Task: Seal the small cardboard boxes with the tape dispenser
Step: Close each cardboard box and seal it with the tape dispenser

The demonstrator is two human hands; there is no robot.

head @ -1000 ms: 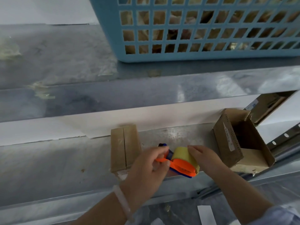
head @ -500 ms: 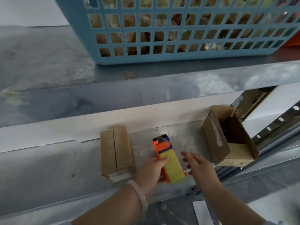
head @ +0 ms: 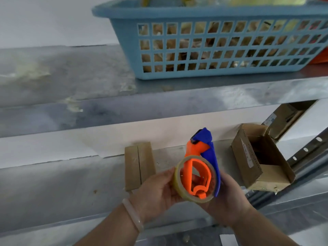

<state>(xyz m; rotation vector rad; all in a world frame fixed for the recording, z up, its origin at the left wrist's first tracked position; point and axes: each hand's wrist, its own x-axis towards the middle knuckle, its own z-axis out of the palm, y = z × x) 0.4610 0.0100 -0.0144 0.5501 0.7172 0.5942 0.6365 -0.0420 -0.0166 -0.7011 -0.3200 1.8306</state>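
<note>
At the lower left, a pale bracelet (head: 133,216) is worn on the wrist of the left hand (head: 156,191). The fingers of this hand are curled round the left rim of the yellowish tape roll (head: 178,185), with the thumb laid on the roll's upper left edge and the remaining fingers tucked beneath it.

Just behind the left hand, a closed cardboard box (head: 139,165) is seen lying flat on the metal shelf (head: 62,183), its two top flaps meeting along a central seam. No tape can be made out on that seam.

The tape dispenser (head: 198,157) is held in the air between both hands, in front of the shelf and just right of the closed box, apart from it. Its orange frame is turned toward the camera and its blue nose is pointed up and away.

The dispenser's right and lower side is cupped by the right hand (head: 229,197); the fingers are wrapped behind the blue body and are mostly hidden there.

Farther right, an open cardboard box (head: 248,162) is tipped on the shelf, its opening facing right.

On the upper shelf (head: 71,82), a blue basket (head: 221,75) is placed above it all.
</note>
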